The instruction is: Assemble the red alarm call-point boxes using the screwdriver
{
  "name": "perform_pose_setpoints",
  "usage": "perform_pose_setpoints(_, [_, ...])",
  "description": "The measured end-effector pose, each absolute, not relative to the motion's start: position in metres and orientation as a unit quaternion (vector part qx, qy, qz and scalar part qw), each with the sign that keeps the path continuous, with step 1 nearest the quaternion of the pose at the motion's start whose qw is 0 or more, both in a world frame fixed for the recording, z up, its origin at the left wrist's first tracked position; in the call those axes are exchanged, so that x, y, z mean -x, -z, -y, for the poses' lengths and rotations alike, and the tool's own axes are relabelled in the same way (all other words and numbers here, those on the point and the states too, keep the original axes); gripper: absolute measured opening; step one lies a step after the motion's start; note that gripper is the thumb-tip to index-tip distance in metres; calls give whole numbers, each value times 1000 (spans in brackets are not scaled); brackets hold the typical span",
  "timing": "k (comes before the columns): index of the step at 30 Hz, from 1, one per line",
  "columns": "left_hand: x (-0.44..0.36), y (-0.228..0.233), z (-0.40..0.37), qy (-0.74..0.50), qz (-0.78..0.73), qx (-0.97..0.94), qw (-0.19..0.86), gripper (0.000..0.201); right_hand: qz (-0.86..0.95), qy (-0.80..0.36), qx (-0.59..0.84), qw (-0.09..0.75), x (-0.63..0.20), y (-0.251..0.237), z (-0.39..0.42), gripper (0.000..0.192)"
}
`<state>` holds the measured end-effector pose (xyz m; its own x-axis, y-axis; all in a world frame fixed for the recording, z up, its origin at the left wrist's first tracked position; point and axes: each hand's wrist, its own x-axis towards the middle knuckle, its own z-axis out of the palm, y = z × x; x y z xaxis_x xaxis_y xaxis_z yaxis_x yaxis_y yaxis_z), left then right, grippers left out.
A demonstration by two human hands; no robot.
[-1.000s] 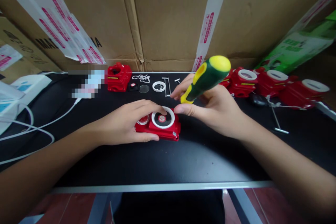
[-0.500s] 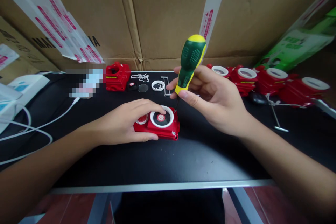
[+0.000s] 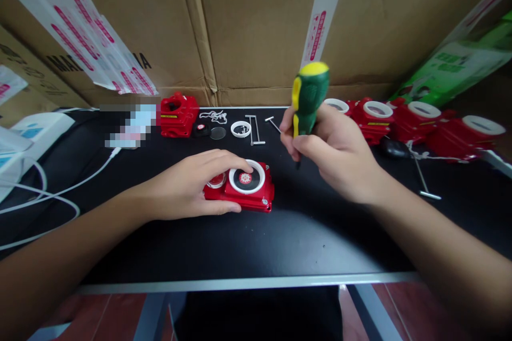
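My left hand point(image 3: 188, 184) is closed around the left side of a red housing point(image 3: 256, 203) lying on the black table, one finger resting on its round black face inside a white ring point(image 3: 261, 184). Screws show at the housing's right corners. To the right, my right hand point(image 3: 336, 154) grips a green and yellow screwdriver point(image 3: 311, 98) with its handle up. The dark shaft points down over the table, apart from the housing, and most of it is hidden by the fingers.
Behind the housing lie a white ring point(image 3: 241, 129) with small parts in it, metal T-bars point(image 3: 258, 142), a clear disc point(image 3: 218, 133), white cord point(image 3: 214, 116) and another red housing point(image 3: 178, 117). Several red housings point(image 3: 374, 125) stand at the right. A phone point(image 3: 134, 128) with a cable lies left.
My right hand has moved the screwdriver to the right, off the housing's back right corner. My left hand and the housing stay in place.
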<state>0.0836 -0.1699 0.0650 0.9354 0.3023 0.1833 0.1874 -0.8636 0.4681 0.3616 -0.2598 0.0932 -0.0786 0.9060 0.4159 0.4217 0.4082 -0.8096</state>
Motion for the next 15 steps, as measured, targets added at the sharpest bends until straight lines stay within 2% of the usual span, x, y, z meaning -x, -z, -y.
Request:
perform_pose_setpoints(3, [-82, -63, 169, -125, -127, -957, 228, 53, 714, -247, 531, 384, -364, -97, 259, 7])
perform_pose_setpoints(9, [-81, -62, 169, -129, -119, -957, 230, 54, 769, -240, 562, 187, -365, -97, 258, 17])
perform_pose_setpoints(15, [-82, -64, 168, -129, -116, -957, 232, 53, 782, -235, 550, 173, -367, -99, 257, 12])
